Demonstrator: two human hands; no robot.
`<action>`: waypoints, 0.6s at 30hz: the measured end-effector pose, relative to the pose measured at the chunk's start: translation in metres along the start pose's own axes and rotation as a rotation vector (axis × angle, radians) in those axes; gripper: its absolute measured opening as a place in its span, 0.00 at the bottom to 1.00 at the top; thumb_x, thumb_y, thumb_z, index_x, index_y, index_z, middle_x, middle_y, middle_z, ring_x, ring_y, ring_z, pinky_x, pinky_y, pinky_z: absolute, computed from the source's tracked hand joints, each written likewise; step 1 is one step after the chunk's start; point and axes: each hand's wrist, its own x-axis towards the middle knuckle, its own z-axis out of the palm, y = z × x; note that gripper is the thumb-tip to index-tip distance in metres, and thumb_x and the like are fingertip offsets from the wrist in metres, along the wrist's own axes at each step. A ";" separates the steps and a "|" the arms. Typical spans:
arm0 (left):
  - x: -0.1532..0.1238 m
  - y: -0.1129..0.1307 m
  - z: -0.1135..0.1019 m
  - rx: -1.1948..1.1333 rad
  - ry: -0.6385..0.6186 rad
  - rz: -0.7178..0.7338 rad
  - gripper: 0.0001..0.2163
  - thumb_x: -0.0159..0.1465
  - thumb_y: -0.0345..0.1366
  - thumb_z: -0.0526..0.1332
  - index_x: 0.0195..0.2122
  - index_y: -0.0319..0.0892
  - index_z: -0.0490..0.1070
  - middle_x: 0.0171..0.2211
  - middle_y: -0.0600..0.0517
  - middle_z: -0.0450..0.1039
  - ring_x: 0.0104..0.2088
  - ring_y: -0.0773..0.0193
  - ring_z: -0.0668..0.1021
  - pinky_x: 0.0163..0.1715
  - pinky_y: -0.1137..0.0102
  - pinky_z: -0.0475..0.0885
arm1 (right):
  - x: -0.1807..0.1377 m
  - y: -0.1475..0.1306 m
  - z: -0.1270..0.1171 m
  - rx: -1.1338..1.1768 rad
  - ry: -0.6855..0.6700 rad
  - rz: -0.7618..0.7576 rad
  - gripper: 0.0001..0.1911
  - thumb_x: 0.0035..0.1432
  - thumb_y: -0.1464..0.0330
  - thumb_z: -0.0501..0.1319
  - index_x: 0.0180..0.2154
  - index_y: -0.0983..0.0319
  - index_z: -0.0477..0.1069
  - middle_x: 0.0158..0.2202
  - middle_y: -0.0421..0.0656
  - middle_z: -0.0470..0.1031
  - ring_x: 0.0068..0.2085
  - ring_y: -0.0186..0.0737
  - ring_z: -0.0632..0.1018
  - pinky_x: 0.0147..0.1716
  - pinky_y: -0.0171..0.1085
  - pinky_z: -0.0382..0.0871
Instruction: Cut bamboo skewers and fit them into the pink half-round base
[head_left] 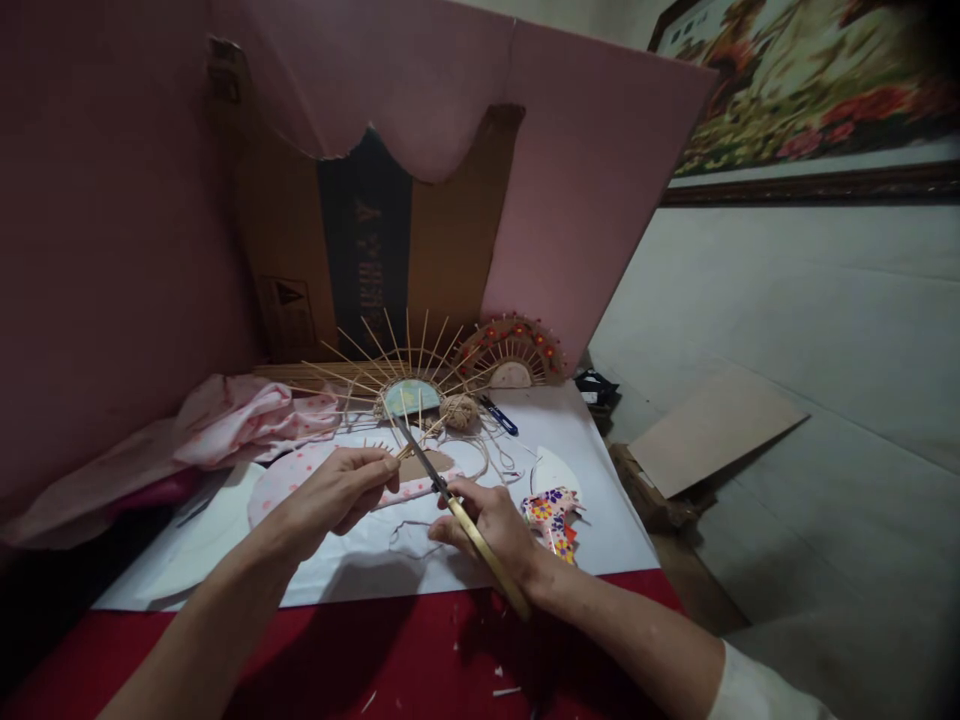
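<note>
My left hand (352,485) is closed, pinching thin wooden sticks (405,450) between thumb and fingers. In my right hand (491,525) is a pair of scissors (480,545) with gold handles, its dark blades pointing up and away beside the sticks. Whether the blades touch the sticks I cannot tell. Below and behind my left hand lies a pink polka-dot fabric piece (281,478) with a brown cardboard part (427,466). Just beyond the blades stands a fan of sticks around a light-blue half-disc (412,398).
A ball of twine (459,410), a blue cutter (501,416) and a decorated brown fan (517,350) sit at the back. Floral fabric (553,515) lies at right, pink cloth (247,415) at left. A cardboard box (442,250) stands behind. White scraps dot the red cloth (337,650).
</note>
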 end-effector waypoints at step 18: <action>-0.019 0.017 -0.002 0.042 0.006 -0.031 0.17 0.59 0.48 0.57 0.22 0.40 0.64 0.11 0.62 0.46 0.12 0.76 0.47 0.11 0.77 0.41 | -0.018 -0.021 0.009 0.132 0.021 0.031 0.14 0.51 0.57 0.64 0.27 0.63 0.69 0.20 0.36 0.66 0.23 0.30 0.65 0.23 0.30 0.57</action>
